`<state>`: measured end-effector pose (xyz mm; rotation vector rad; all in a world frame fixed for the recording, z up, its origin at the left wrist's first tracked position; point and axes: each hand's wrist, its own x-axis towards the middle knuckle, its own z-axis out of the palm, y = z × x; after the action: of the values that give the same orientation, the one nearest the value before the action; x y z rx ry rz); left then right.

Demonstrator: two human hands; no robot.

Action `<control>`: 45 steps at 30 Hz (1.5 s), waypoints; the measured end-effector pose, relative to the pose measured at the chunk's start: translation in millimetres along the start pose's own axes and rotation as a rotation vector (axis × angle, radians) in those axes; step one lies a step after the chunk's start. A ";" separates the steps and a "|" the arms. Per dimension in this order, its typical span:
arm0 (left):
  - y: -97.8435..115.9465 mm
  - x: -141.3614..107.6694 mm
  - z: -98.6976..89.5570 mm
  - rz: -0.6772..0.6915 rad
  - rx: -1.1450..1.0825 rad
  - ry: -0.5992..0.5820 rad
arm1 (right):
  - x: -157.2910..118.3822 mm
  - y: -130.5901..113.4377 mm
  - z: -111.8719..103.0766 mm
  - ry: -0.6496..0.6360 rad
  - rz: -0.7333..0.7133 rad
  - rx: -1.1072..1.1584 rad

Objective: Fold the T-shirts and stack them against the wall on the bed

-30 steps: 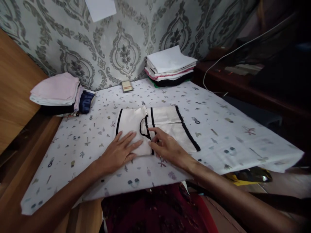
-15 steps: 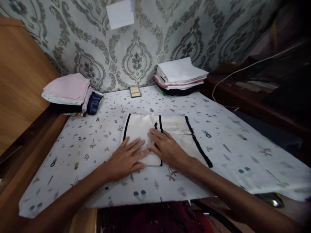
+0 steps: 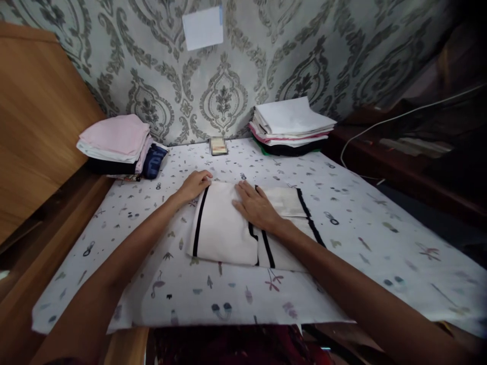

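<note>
A cream garment with black trim lies folded on the patterned white cloth, its left part doubled over in a flat panel. At its far left corner, my left hand has its fingers bent and closed on the edge. My right hand rests flat and open on the garment near the black bands, fingers pointing to the far edge. The right forearm covers part of the garment's near right side.
Folded clothes with pink on top are stacked at the back left. Another stack, white on top, stands at the back right. Between them, a small blurred card-like item lies by the wall. A pale cable runs along the right.
My left hand has moved from the panel's near part to its far left corner. My right hand has slid slightly away from me, and the panel's right edge has shifted. The view has turned slightly.
</note>
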<state>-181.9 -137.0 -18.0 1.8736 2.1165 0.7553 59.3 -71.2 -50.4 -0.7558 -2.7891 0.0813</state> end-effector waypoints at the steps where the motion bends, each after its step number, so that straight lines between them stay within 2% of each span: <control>1: -2.8 0.6 2.2 0.004 0.015 0.004 | -1.9 0.6 2.1 0.018 0.010 -0.004; 8: -15.6 3.0 5.1 -0.025 0.074 0.006 | -2.6 1.0 1.2 -0.012 0.039 0.044; 11: -5.8 -17.1 -4.7 0.053 0.079 0.066 | -1.3 6.4 0.7 -0.039 0.039 0.095; 14: 18.0 -65.5 -23.9 0.132 0.088 0.109 | -3.9 6.7 -7.0 -0.042 0.036 0.170; 16: 37.5 -109.4 -35.4 0.137 0.112 0.049 | -9.7 -3.4 -18.2 -0.019 0.009 0.212; 18: 54.2 -154.7 -40.1 0.189 0.126 -0.076 | -18.9 -23.3 -31.9 -0.024 -0.064 0.251; 21: 66.4 -209.8 -31.6 0.328 0.280 -0.149 | -34.8 -61.2 -47.2 -0.143 -0.295 0.332; 24: 65.3 -239.0 -13.7 0.388 0.469 -0.104 | -45.7 -87.8 -47.4 -0.263 -0.481 0.398; 27: 61.5 -247.1 -1.2 0.352 0.539 -0.073 | -48.1 -95.3 -40.0 -0.272 -0.447 0.461; 30: 61.9 -244.9 3.0 0.302 0.591 -0.081 | -45.7 -94.7 -37.4 -0.258 -0.366 0.524; 37: 82.6 -231.7 4.3 0.176 0.799 -0.229 | -43.8 -93.3 -33.4 -0.167 -0.244 0.740; 41: 98.3 -233.7 1.6 0.073 0.908 -0.251 | -44.9 -87.5 -22.0 -0.095 -0.274 0.794; 45: 101.9 -242.5 -6.7 0.033 0.925 -0.303 | -45.7 -83.0 -13.9 -0.099 -0.382 0.632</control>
<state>-57.1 -368.1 -2.5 2.1941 2.4095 -0.6118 60.3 -166.1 -37.4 -0.0653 -2.6853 0.8901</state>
